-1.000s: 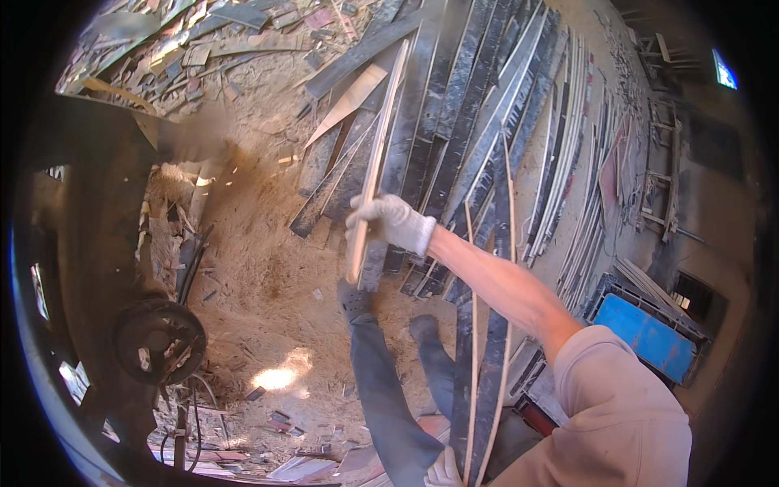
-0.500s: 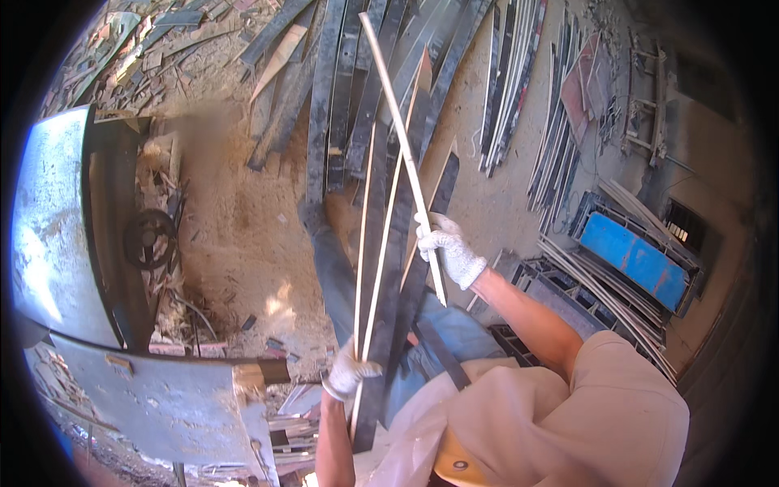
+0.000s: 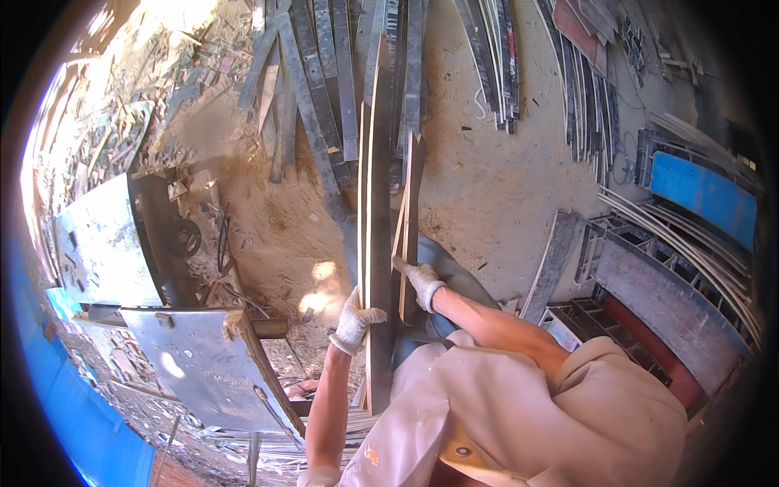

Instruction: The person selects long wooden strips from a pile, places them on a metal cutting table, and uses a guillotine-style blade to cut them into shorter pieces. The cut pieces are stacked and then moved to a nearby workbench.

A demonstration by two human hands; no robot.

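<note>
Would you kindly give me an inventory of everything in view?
Long boards: at least two, dark, centre
Shorter boards: at least two, dark and brown, just right of centre
Loose planks: many, dark grey, upper centre
Strip bundles: two, mixed, upper right
Metal plates: two, grey, left
Wheel: one, dark, left
Wood scraps: many, mixed, upper left
Flat panel: one, blue, right
Framed panel: one, grey, lower right
Ground: one, sandy brown, beneath
Left hand: one, gloved white, on long boards
Right hand: one, gloved white, on shorter boards

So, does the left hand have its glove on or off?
On: a pale glove covers the left hand; bare forearm shows below it.
</note>
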